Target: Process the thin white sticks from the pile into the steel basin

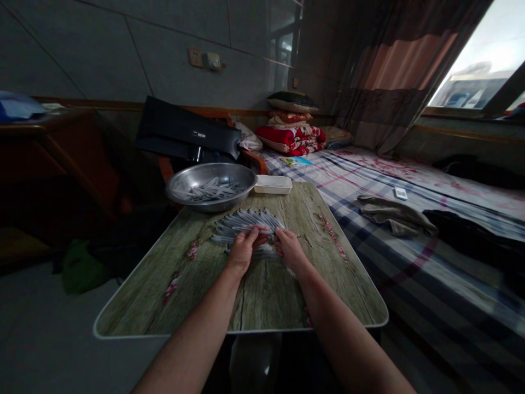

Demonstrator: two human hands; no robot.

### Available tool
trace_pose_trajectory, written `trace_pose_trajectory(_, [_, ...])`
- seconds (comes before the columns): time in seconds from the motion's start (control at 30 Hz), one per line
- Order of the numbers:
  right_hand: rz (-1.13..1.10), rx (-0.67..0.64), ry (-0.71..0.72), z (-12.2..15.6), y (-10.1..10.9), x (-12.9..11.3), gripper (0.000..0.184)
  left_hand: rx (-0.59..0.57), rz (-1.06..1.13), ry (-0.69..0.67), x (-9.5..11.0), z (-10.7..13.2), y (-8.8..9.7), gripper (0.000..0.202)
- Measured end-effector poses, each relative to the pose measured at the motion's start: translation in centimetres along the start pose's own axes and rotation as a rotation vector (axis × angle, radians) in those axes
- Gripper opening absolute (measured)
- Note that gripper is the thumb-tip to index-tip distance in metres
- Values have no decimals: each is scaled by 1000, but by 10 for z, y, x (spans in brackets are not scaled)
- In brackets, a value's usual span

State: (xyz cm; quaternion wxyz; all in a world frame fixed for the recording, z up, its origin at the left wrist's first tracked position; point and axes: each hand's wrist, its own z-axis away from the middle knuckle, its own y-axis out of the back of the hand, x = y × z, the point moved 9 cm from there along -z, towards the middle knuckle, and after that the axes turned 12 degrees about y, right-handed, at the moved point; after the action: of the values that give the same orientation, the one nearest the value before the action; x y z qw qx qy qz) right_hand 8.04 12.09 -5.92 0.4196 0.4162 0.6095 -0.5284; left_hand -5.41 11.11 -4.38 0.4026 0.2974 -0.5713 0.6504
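My left hand [245, 247] and my right hand [289, 246] are close together over the middle of a small table [340, 290]. Between them they pinch a translucent pen-like tube [266, 230], the right fingers at its right end. Just behind and beneath the hands, a fanned pile of similar tubes [235, 220] lies on the tabletop, dark tips mostly toward the far left. A wide steel basin [241, 192] at the table's far left corner holds many loose tubes [213, 190]. The hands partly cover the pile, and fine detail of the tubes is blurred.
Beside the basin, a white plastic tray [273, 186] sits at the table's far edge. A bed [353, 175] with a plaid sheet runs along the right, carrying clothes [394, 215] and folded bedding [293, 137]. A black panel-like object [184, 131] leans on a chair behind the basin.
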Motion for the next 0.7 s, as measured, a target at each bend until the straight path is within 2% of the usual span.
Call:
trace_pose_trajectory(0.4, [249,-59,227,-5,-1,-10,48,81,44,-8,3,1,8,48])
trace_pose_trajectory(0.6, [334,-103,311,-2,-6,-18,32,139,92,2,1,-1,16,46])
trace_pose_trajectory(0.7, [258,-108,342,2,-11,-26,25,185,120,7,-1,-3,24,43])
